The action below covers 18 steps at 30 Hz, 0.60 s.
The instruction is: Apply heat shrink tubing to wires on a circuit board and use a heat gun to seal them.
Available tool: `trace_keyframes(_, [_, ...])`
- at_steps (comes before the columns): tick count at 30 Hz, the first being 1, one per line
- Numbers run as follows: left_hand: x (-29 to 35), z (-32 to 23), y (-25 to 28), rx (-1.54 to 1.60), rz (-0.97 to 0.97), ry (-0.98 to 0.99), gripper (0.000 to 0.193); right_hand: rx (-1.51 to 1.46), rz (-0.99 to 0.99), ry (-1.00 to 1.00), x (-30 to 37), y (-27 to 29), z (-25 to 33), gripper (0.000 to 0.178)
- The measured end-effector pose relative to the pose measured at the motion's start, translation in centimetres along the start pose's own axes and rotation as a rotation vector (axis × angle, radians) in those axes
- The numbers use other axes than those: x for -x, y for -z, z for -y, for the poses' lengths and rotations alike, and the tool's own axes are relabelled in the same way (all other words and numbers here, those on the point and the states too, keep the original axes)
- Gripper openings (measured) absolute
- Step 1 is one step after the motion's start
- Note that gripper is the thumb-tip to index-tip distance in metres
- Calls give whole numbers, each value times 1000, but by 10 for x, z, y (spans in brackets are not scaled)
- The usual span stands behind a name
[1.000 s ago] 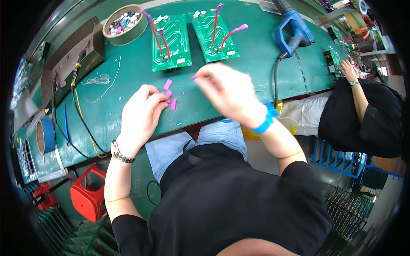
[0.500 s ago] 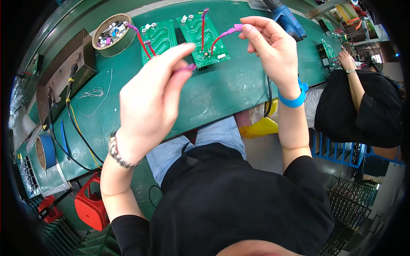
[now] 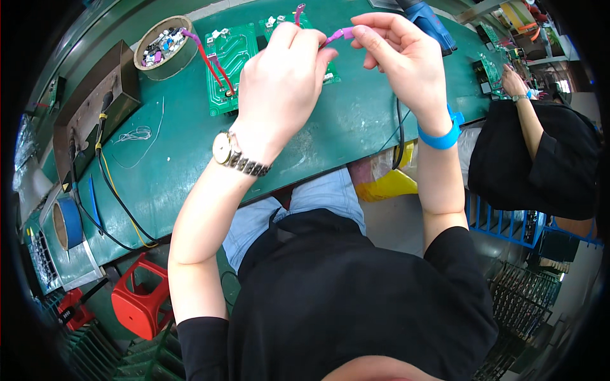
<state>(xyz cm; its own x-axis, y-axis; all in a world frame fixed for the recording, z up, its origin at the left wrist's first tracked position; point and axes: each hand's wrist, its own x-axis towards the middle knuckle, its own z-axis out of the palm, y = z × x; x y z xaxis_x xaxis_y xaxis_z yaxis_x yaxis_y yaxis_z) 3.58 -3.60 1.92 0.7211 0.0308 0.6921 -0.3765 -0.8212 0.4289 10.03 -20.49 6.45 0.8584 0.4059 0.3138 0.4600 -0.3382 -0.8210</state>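
My right hand (image 3: 406,63) pinches a purple sleeve (image 3: 347,32) at the end of a red wire between thumb and fingertips. The wire comes out from the thumb and fingers of my left hand (image 3: 283,82), which are closed on it beside the sleeve; the back of this hand hides most of the wire. Below and behind my left hand is a green circuit board (image 3: 329,75), partly covered, with another purple-tipped wire (image 3: 299,14) standing up from it. A second green circuit board (image 3: 219,105) lies to the left, carrying red wires (image 3: 206,60) with purple ends.
A round bin (image 3: 166,71) of small mixed connectors stands at the back left, near a brown metal tray (image 3: 95,95). Cables and a blue tape roll (image 3: 68,223) lie on the left. A blue power tool (image 3: 427,26) is at the back right. A co-worker's hand (image 3: 513,82) reaches boards farther right.
My left hand has moved right and up, from in front of the left board to the wire by my right hand. The purple piece seen in its fingers is now hidden. My right hand rose slightly.
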Motion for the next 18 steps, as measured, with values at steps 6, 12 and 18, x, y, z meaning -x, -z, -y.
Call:
trace_keyframes(6, [-3, 5, -16, 17, -165, -43, 11, -127, 25, -138, 1, -2, 24, 22])
trace_keyframes(12, [-2, 6, -20, 95, -212, -40, 10, -81, 110, -213, -8, 6, 34, 22])
trace_keyframes(18, [0, 7, -23, 153, -219, 46, 10, -83, 79, -141, -10, 7, 32, 21])
